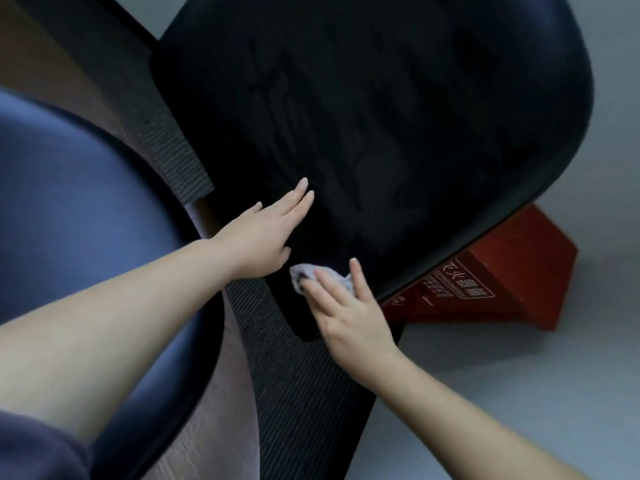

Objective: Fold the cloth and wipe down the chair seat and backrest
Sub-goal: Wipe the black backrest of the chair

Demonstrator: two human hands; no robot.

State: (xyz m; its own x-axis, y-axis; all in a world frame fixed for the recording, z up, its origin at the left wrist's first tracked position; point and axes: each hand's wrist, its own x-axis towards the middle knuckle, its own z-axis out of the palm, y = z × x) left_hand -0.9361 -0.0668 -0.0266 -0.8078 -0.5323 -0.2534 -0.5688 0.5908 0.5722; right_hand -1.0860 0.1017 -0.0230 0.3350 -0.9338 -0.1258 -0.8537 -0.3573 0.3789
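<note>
Ahead of the left grip (263, 233) and right grip (346, 306), the dark chair surface (398, 116) runs wide and free. Just right of the right grip the surface ends, with a red box (502, 282) close beyond. A ribbed black pad (173, 157) bounds the left grip's outer side.

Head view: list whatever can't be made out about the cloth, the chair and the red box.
All in the head view.
Cloth: mostly under the right hand; its folding cannot be told.
Black chair panel: cut off by the top edge and dark; seat or backrest unclear.
Red box: partly behind the panel's edge; small print too small to read.
Left hand: flat on the panel, hiding the surface beneath.
</note>
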